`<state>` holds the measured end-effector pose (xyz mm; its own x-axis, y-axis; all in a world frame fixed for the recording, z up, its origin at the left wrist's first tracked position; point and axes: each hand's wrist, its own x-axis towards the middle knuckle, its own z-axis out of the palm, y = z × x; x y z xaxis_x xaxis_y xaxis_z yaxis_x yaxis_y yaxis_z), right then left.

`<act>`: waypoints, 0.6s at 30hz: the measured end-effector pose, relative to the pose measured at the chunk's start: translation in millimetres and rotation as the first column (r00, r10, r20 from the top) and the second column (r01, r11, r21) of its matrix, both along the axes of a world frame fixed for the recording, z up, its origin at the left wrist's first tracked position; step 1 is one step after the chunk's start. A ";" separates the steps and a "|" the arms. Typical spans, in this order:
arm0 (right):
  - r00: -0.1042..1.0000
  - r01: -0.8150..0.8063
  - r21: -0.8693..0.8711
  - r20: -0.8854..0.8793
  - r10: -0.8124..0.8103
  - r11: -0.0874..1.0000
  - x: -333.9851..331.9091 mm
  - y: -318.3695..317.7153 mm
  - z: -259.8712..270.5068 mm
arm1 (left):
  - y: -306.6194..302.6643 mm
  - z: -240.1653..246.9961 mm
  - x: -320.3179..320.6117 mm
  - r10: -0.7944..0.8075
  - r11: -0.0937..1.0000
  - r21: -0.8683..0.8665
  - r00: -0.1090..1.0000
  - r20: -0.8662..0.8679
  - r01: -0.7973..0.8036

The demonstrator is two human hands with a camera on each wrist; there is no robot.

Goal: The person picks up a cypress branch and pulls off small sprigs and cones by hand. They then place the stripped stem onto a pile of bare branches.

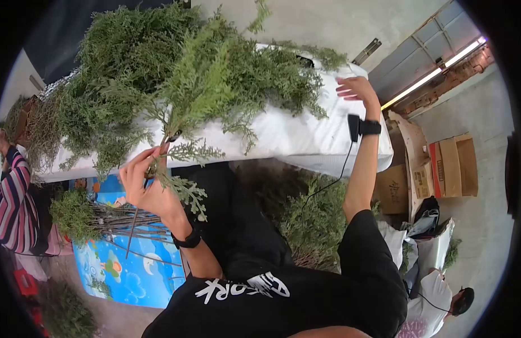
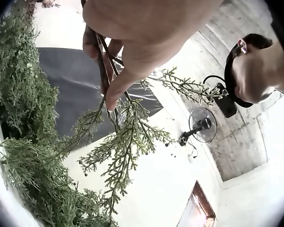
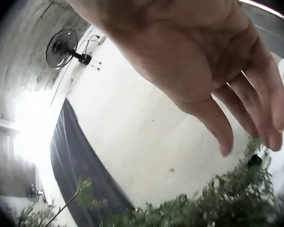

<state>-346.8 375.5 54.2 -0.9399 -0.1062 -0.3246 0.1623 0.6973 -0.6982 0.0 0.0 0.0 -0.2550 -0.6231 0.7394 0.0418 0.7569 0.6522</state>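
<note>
My left hand (image 1: 150, 183) pinches the brown stem of a leafy evergreen branch (image 1: 201, 93) over the front edge of the white-covered table (image 1: 260, 138). In the left wrist view, thumb and fingers (image 2: 116, 92) close round the thin stems, and green sprigs (image 2: 125, 146) spread out below them. My right hand (image 1: 359, 90) hovers over the table's right end with its fingers loosely extended and nothing in them. Nearest to it lies the right side of a big heap of evergreen branches (image 1: 131, 62). In the right wrist view, greenery (image 3: 227, 198) shows below the fingertips.
At lower left, bundled cut stems (image 1: 142, 222) lie on a blue cartoon-printed table (image 1: 136, 281). More greenery (image 1: 317, 225) stands beneath the white table, near my body. Cardboard boxes (image 1: 455, 166) stand at the right. One person in stripes (image 1: 15, 203) is at far left, another (image 1: 432, 304) at lower right.
</note>
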 end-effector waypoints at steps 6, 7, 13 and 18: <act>0.918 -0.338 0.189 -0.150 0.368 0.922 93.2 -19.4 -66.8 | 1.9 -6.7 -3.9 -0.046 0.998 -0.054 0.999 -0.008 0.046; 0.913 -0.301 0.207 -0.220 0.344 0.931 96.5 -21.3 -74.3 | 3.0 -6.9 -4.4 -0.050 0.997 -0.057 0.999 -0.005 0.049; 0.946 0.015 0.235 -0.319 0.062 0.972 79.3 -2.5 -99.8 | 13.7 0.9 -4.4 -0.059 0.997 -0.040 0.998 -0.011 0.059; 0.976 -0.072 0.261 -0.182 0.123 0.963 101.5 -3.4 -65.7 | 18.1 4.2 -0.8 -0.092 0.996 0.025 0.995 0.042 0.091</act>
